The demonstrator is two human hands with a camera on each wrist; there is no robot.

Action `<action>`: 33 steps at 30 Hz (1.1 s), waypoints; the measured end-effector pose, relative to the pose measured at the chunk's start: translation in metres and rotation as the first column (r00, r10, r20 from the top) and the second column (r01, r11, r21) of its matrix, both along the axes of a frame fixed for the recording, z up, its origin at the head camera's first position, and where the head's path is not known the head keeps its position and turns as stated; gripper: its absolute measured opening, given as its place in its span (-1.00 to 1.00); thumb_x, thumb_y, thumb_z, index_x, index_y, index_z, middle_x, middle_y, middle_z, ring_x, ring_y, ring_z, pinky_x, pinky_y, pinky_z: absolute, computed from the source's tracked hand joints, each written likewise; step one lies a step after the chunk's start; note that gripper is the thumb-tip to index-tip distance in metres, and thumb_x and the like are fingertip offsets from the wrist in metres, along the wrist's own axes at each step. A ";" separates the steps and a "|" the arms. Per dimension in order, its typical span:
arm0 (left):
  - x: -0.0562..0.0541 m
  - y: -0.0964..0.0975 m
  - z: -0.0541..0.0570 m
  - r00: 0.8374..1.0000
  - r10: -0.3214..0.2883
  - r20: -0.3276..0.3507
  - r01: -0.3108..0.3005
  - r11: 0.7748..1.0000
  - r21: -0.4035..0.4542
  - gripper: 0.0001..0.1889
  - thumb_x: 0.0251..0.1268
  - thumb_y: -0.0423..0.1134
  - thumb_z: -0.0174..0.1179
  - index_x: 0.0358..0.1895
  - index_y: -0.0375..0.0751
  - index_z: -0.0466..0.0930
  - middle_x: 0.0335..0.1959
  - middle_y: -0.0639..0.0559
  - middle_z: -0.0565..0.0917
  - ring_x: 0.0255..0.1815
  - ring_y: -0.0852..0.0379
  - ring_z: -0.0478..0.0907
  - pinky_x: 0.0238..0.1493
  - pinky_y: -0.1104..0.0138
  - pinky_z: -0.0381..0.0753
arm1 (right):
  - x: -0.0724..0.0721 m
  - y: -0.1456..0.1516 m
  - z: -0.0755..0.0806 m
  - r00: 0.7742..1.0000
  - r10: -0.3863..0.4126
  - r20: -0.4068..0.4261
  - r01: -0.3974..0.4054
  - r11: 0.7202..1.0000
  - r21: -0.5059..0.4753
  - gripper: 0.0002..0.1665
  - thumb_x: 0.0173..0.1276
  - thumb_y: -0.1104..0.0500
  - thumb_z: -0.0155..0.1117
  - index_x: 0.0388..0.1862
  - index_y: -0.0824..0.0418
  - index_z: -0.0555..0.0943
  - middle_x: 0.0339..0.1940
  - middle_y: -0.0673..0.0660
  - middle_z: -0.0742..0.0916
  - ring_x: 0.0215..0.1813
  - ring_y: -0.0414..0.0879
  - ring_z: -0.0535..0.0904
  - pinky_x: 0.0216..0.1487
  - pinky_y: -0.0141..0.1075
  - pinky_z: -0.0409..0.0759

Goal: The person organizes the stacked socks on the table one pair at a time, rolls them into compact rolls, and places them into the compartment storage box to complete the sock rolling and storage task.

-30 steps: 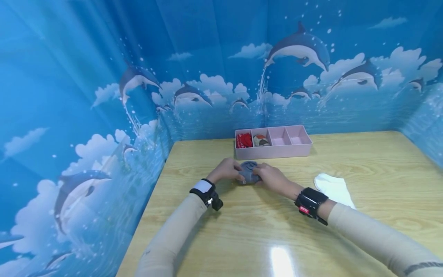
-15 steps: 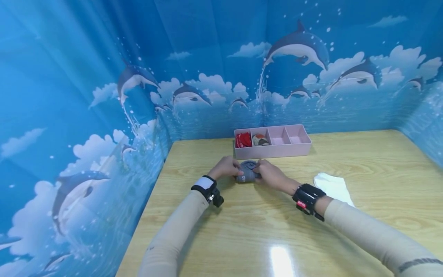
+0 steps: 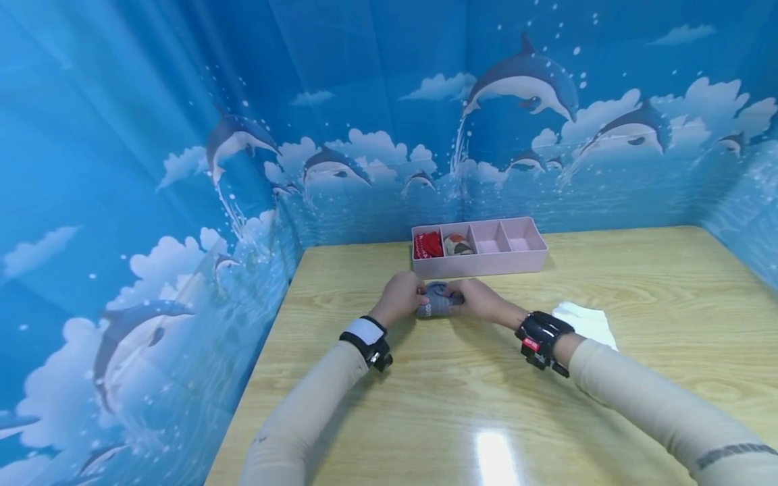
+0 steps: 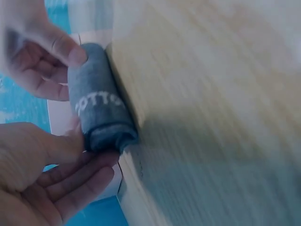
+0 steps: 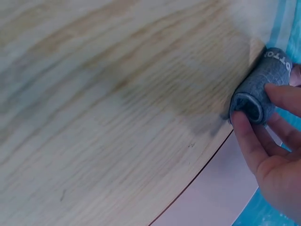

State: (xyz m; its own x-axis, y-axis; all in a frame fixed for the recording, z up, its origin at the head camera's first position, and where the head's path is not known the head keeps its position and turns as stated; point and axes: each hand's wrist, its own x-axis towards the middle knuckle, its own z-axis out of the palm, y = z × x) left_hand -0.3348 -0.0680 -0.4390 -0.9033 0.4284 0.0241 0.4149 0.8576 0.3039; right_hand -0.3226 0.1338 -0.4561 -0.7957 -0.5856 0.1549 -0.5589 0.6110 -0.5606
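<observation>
A grey sock rolled into a tight cylinder [image 3: 435, 307] lies on the wooden table in front of the pink box. White lettering shows along its side in the left wrist view. My left hand [image 3: 401, 297] grips one end of the roll between thumb and fingers. At the other end, my right hand [image 3: 478, 299] pinches the rolled sock [image 5: 268, 77]. One right fingertip [image 5: 241, 120] is right at the roll's hollow end, and the thumb lies on top.
The pink divided box [image 3: 486, 265] stands at the back, with a red patterned bundle [image 3: 428, 245] and a multicoloured one [image 3: 457, 245] in its left compartments. A white sock [image 3: 586, 324] lies on the table by the right wrist. A dolphin-print curtain [image 3: 365, 196] hangs behind.
The grey roll has become tighter and more compact between both hands. My left hand has shifted slightly up around its end; my right fingers have moved over the roll.
</observation>
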 end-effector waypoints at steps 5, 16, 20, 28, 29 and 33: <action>0.008 0.000 -0.004 0.998 -0.066 -0.004 0.066 0.996 -0.061 -0.74 0.46 -0.13 0.25 -0.31 -0.25 0.76 -0.48 0.03 0.67 -0.44 0.14 0.58 -0.39 0.33 0.51 | -0.007 0.004 0.004 0.996 0.047 0.073 -0.043 0.998 -0.047 -0.75 0.19 0.42 0.39 -0.12 0.45 0.75 -0.38 0.17 0.78 -0.40 -0.17 0.54 -0.33 -0.35 0.51; 0.005 0.006 -0.004 0.997 -0.075 0.018 0.077 0.981 -0.180 -0.71 0.30 -0.02 0.40 -0.29 -0.20 0.67 -0.53 0.10 0.49 -0.51 0.20 0.35 -0.48 0.37 0.27 | -0.011 0.005 0.007 0.989 0.020 0.146 -0.005 0.995 -0.103 -0.79 0.20 0.46 0.36 -0.16 0.52 0.68 -0.23 0.34 0.77 -0.41 -0.16 0.58 -0.38 -0.38 0.51; 0.000 0.009 0.000 0.996 -0.071 0.059 0.082 0.974 -0.210 -0.72 0.33 -0.02 0.37 -0.27 -0.19 0.67 -0.55 0.13 0.46 -0.50 0.20 0.37 -0.44 0.37 0.30 | -0.001 -0.001 0.003 0.997 -0.062 -0.042 0.061 0.998 -0.020 -0.82 0.22 0.45 0.40 -0.19 0.39 0.65 -0.16 0.28 0.72 -0.23 0.01 0.69 -0.22 -0.20 0.65; -0.012 0.011 0.004 0.964 -0.042 0.262 0.079 0.988 -0.130 -0.55 0.37 -0.03 0.34 -0.66 -0.08 0.42 -0.71 0.16 0.31 -0.67 0.24 0.25 -0.59 0.39 0.21 | 0.024 -0.001 -0.001 0.937 -0.037 -0.348 0.098 0.983 0.158 -0.66 0.18 0.18 0.57 -0.14 0.36 0.74 -0.21 0.22 0.71 -0.16 0.02 0.64 -0.17 -0.12 0.66; -0.014 0.011 0.004 0.954 -0.043 0.296 0.078 0.991 -0.108 -0.52 0.38 -0.03 0.33 -0.68 -0.07 0.39 -0.73 0.16 0.29 -0.69 0.25 0.23 -0.61 0.39 0.19 | 0.025 -0.001 -0.001 0.935 -0.035 -0.353 0.099 0.981 0.166 -0.62 0.16 0.15 0.59 -0.13 0.37 0.74 -0.20 0.22 0.71 -0.16 0.01 0.63 -0.18 -0.13 0.66; -0.017 0.013 0.003 0.922 -0.062 0.382 0.077 0.997 -0.024 -0.50 0.40 -0.06 0.31 -0.72 -0.08 0.38 -0.76 0.16 0.28 -0.70 0.25 0.20 -0.63 0.40 0.16 | 0.029 0.002 -0.002 0.931 -0.045 -0.361 0.112 0.980 0.165 -0.62 0.12 0.18 0.61 -0.13 0.36 0.77 -0.19 0.21 0.67 -0.13 0.02 0.59 -0.19 -0.14 0.65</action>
